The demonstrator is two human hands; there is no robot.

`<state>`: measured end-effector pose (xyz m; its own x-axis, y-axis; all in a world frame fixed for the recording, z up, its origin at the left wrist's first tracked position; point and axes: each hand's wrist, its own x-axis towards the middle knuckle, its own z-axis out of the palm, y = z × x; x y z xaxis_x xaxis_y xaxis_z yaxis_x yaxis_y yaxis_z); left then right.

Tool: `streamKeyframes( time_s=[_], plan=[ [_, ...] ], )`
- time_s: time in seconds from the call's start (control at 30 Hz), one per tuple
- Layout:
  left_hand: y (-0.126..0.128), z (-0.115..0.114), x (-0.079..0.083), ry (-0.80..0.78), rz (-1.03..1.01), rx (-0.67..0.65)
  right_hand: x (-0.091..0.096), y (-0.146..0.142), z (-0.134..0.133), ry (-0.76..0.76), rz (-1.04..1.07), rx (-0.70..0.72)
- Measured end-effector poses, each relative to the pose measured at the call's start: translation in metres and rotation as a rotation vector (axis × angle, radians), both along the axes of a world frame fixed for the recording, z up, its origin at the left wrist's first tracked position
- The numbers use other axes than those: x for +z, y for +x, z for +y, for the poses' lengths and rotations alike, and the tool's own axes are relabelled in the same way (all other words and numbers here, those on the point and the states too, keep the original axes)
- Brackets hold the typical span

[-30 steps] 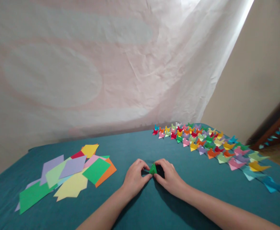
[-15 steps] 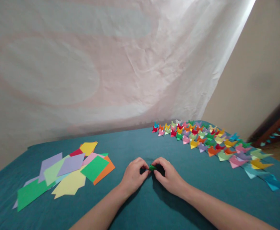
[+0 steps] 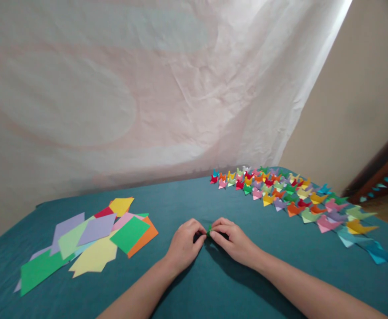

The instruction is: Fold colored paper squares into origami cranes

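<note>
A small folded piece of green paper is pinched between both hands, just above the teal cloth at the middle front. My left hand grips its left side with thumb and fingertips pressed together. On the other side, my right hand has thumb and forefinger closed on it. Fingers cover most of the paper, so its exact folded shape cannot be made out.
Loose sheets of coloured paper overlap on the left of the teal tablecloth. Rows of small folded paper birds stand on the right. A pale sheet hangs behind the table.
My right fingers have shifted slightly leftward and closed over more of the green paper, so less of it shows. My left hand stays almost where it was.
</note>
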<state>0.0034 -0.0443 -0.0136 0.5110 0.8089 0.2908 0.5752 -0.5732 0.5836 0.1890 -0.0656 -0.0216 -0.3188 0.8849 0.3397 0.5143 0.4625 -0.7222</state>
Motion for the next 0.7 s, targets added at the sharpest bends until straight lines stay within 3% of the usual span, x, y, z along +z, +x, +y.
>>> streamKeyframes(
  time_s=[0.7],
  plan=[
    [0.000, -0.002, -0.001, 0.029, 0.043, -0.022, -0.012, -0.002, 0.006, 0.079, -0.070, -0.101]
  ],
)
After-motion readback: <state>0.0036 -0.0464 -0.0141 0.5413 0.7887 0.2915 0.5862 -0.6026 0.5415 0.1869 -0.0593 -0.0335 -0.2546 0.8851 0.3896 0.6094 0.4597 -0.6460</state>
